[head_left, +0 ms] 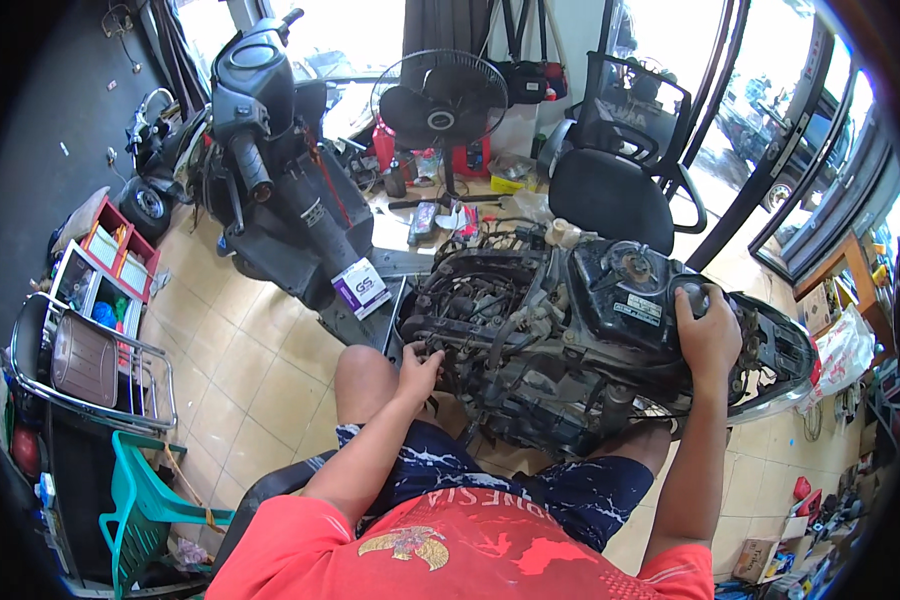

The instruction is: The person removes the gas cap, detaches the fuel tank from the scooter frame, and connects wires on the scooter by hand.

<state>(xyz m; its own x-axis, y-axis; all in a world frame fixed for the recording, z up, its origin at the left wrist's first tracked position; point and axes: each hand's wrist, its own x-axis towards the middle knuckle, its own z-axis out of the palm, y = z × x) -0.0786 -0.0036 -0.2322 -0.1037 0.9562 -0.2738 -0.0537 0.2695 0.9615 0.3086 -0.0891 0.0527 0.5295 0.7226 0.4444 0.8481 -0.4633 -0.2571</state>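
Note:
A stripped scooter frame (490, 340) stretches across in front of my knees, its dark tubes, hoses and wiring exposed. On its right part sits a black fuel tank (610, 305) with a round fitting on top. My left hand (419, 372) is at the frame's left side, fingers curled together close to the tubes; anything between them is too small to make out. Beside the tank's right end, my right hand (710, 325) has its thumb and fingers closed around a dark, rounded thing, mostly covered by the hand.
Behind the frame stands a grey scooter (290, 190) with a white-and-purple box (360, 288) on its footboard. Farther back are a black fan (440, 110) and an office chair (610, 190). A green plastic chair (140, 510) and a metal-framed chair (85, 355) stand left.

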